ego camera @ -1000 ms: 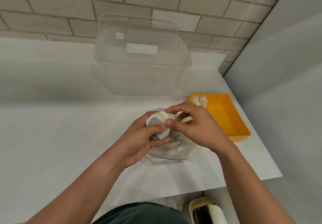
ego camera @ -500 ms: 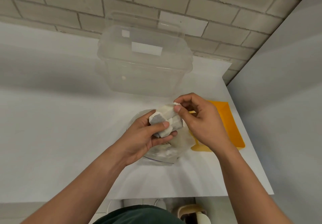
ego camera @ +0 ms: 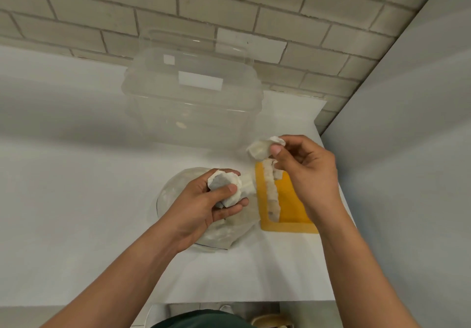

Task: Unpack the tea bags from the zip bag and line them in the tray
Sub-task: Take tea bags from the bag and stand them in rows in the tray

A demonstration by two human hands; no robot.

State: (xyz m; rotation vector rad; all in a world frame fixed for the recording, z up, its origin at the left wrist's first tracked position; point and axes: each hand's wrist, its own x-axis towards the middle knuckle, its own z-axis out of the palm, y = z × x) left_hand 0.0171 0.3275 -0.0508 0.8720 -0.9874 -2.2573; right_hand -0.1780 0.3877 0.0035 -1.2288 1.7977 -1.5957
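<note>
I judged the job partway done. One row of tea bags [ego camera: 271, 192] lay along the left inner wall of the orange tray [ego camera: 288, 226], from its far end almost to its front rim. The tray floor I could see beside it was bare, so there was room for more rows. The tray sat by the right edge of the bench [ego camera: 76, 200], towards the front corner.

The right hand [ego camera: 305, 172] hung above the tray's far end, thumb and forefinger pinching a single tea bag [ego camera: 260, 149], not yet laid down. The left hand [ego camera: 204, 200] gripped a bunch of tea bags [ego camera: 226, 187], fingers and thumb curled round them, over the zip bag [ego camera: 168, 195], which lay on the bench just left of the tray. Through its clear plastic I made out more white bags, though not how many. As I read it, that left the pinched one, the handful, then whatever the bag held.

The tea bags looked like small white paper pouches, soft and crumpled, with a greyish fill showing through one in the left hand. A clear plastic bin [ego camera: 193, 103] stood towards the back edge.
</note>
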